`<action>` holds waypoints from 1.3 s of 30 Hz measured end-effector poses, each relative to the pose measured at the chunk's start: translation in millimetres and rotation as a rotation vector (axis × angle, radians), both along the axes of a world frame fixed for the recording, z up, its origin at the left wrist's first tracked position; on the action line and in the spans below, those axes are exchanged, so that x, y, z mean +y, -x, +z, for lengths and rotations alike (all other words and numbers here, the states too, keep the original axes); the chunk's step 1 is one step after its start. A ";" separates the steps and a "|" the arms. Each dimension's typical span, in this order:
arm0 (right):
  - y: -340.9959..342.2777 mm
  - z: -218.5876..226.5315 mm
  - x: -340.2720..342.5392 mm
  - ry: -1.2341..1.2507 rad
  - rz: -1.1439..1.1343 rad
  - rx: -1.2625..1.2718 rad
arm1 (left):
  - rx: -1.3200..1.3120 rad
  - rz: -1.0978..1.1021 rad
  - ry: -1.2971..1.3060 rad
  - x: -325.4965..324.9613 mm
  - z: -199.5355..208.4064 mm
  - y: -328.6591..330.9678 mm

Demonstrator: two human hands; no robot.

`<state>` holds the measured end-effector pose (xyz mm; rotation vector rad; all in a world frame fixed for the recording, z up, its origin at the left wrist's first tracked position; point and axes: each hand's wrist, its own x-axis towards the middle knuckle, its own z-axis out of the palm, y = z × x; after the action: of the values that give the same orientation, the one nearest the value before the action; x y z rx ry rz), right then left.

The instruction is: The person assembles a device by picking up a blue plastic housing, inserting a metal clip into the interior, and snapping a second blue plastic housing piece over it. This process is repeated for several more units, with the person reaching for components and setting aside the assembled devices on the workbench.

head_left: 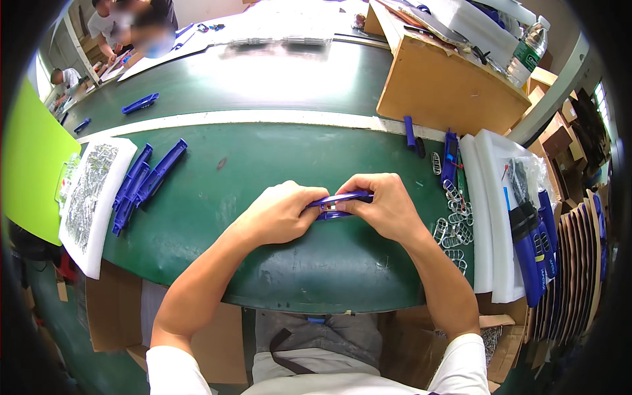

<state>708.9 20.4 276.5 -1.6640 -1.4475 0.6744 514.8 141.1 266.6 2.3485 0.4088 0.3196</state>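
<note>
Left hand (284,212) and right hand (387,207) pinch a blue casing (339,197) — a slackened grip could drop the small part (330,207) inside (perhaps loose, partly hidden).

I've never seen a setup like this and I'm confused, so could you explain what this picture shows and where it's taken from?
There's no machine at work here, just a person using two bare hands. The picture comes from a wide fisheye camera on the person's head, looking down, so straight edges bend toward the rim.

The left hand and right hand together hold a blue part over a green work surface.

To the left on that surface lie several long blue pieces, next to a white foam slab with small shiny items. To the right are metal loops beside upright white foam.
</note>
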 end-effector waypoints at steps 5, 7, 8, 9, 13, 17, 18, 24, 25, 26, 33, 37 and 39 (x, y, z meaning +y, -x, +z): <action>2.8 0.7 -1.9 -0.022 -0.002 -0.101 | 0.120 0.013 -0.034 -3.6 6.3 -2.2; 3.8 -1.4 -1.7 -0.016 -0.018 -0.142 | 0.135 0.013 -0.025 -4.5 9.6 -2.9; 3.4 -3.0 -1.7 -0.033 -0.019 -0.184 | 0.147 0.016 -0.021 -4.4 9.5 -3.9; 2.8 -4.5 -1.6 -0.051 -0.020 -0.226 | 0.149 0.011 -0.016 -3.3 7.4 -5.3; 4.6 -5.7 1.2 -0.073 -0.012 -0.252 | 0.022 0.005 -0.046 -0.2 -1.6 -2.5; 6.5 -7.2 2.2 -0.026 -0.036 -0.287 | 0.030 0.032 -0.045 -2.4 -1.4 -3.0; 7.3 -8.0 1.7 -0.021 -0.042 -0.302 | 0.032 0.029 -0.043 -3.3 -2.4 -2.9; 12.8 -10.1 -2.0 0.023 -0.108 -0.358 | 0.063 0.031 -0.139 -6.4 -3.3 -5.4; 12.7 -11.5 -2.9 0.031 -0.113 -0.356 | 0.049 0.044 -0.163 -9.0 -2.8 -6.6; 11.9 -12.9 -3.1 0.017 -0.125 -0.351 | 0.036 0.055 -0.186 -11.3 -3.1 -8.1; 7.0 -22.1 0.4 -0.092 -0.146 -0.343 | 0.170 0.036 -0.205 -6.5 2.0 -13.3; 4.8 -17.6 3.3 -0.069 -0.129 -0.339 | 0.171 0.051 -0.200 -6.9 5.3 -13.4; -0.4 -13.7 3.3 -0.050 -0.111 -0.273 | 0.138 0.020 -0.130 -4.7 5.8 -15.9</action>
<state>709.3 23.7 262.8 -1.8356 -1.5320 0.3572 530.7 136.4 272.5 2.5043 0.4908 0.1991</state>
